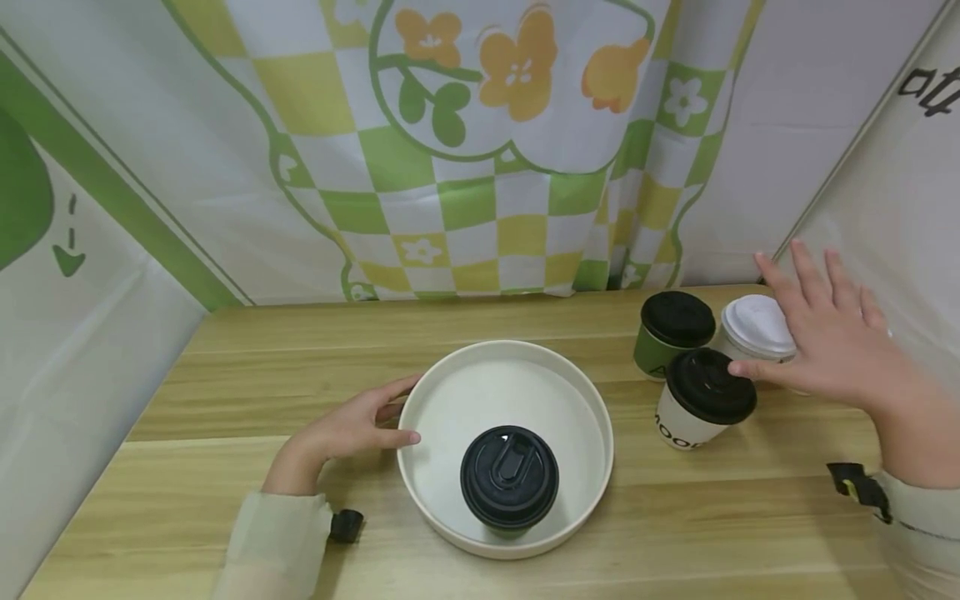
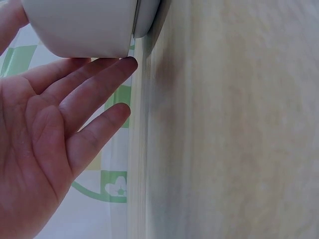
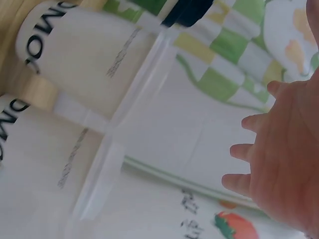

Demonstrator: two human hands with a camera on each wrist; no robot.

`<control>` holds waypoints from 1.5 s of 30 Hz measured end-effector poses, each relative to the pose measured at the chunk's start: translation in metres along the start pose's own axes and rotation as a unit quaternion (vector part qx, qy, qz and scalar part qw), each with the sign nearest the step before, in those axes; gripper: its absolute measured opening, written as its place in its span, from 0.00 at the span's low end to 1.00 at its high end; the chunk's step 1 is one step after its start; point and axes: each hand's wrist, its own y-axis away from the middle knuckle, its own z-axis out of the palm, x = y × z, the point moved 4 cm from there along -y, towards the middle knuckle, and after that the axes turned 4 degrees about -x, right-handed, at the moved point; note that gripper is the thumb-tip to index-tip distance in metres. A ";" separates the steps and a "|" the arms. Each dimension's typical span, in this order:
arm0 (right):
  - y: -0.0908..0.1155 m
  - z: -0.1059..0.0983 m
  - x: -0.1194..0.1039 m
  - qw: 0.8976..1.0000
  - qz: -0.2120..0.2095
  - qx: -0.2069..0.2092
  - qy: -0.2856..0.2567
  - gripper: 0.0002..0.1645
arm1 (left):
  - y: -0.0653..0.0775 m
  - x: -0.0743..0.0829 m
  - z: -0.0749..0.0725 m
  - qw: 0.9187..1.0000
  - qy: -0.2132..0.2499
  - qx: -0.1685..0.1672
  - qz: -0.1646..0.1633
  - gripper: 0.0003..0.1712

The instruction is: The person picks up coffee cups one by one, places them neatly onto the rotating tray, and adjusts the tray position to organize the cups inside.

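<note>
My left hand (image 1: 348,429) holds the near-left rim of a round cream tray (image 1: 600,425), thumb over the edge and fingers along the outer wall. In the left wrist view, those fingers touch the tray's side (image 2: 84,30). On the tray stands a paper cup with a black lid (image 1: 510,479). My right hand (image 1: 840,346) spreads its fingers above the cups at the right, holding nothing. Under it is a white-lidded cup (image 1: 757,325), partly hidden. Beside it stand a white cup with a black lid (image 1: 686,425) and a green cup with a black lid (image 1: 648,354).
The right wrist view shows two white-lidded cups, one upper (image 3: 89,59) and one lower (image 3: 40,169). A wooden table (image 1: 262,367) carries everything. A checkered cloth (image 1: 465,208) hangs along its back edge, and pale fabric walls (image 1: 67,350) stand at both sides.
</note>
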 end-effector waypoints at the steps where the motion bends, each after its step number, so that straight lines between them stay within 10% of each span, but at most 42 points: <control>1: 0.000 0.000 0.004 1.000 0.002 0.005 -0.002 0.76 | 0.000 0.000 0.000 1.000 0.000 -0.001 0.000 0.49; 45: -0.001 0.048 0.112 0.993 0.024 0.087 -0.078 0.71 | 0.000 0.001 0.000 1.000 0.003 -0.010 0.004 0.50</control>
